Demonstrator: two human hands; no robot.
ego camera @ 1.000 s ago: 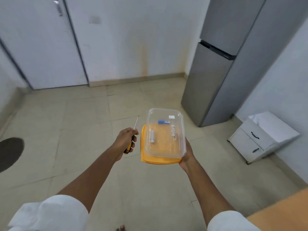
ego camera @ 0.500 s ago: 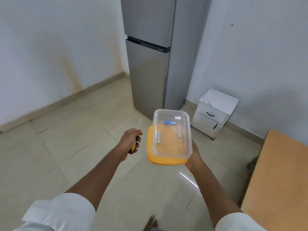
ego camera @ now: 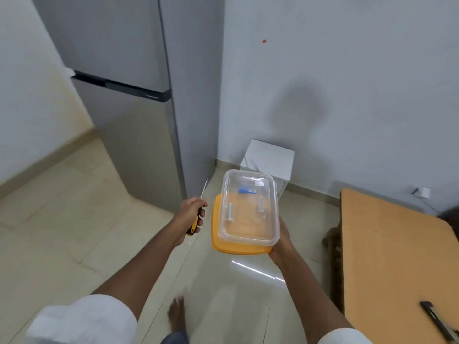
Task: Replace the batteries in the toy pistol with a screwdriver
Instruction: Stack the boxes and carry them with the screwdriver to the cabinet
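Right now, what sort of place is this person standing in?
Most likely a room in a home, perhaps a kitchen or dining corner. A tall grey refrigerator stands against the wall, a small white cabinet sits on the tiled floor, and a wooden table is at the right.

Both arms reach forward; the left hand (ego camera: 191, 214) is fisted, the right hand (ego camera: 282, 242) cupped palm-up.

One screwdriver (ego camera: 198, 214). One clear box (ego camera: 249, 207), resting on one orange lid (ego camera: 224, 245). Inside the box: one blue battery (ego camera: 247, 190) and two pale cylindrical items (ego camera: 229, 212), type not determinable. Two hands: left hand (ego camera: 190, 211), right hand (ego camera: 282, 244). One fridge (ego camera: 129, 95). One small white cabinet (ego camera: 269, 158). One wooden table (ego camera: 392, 256), bearing one dark tool (ego camera: 437, 320). One bare foot (ego camera: 176, 312).
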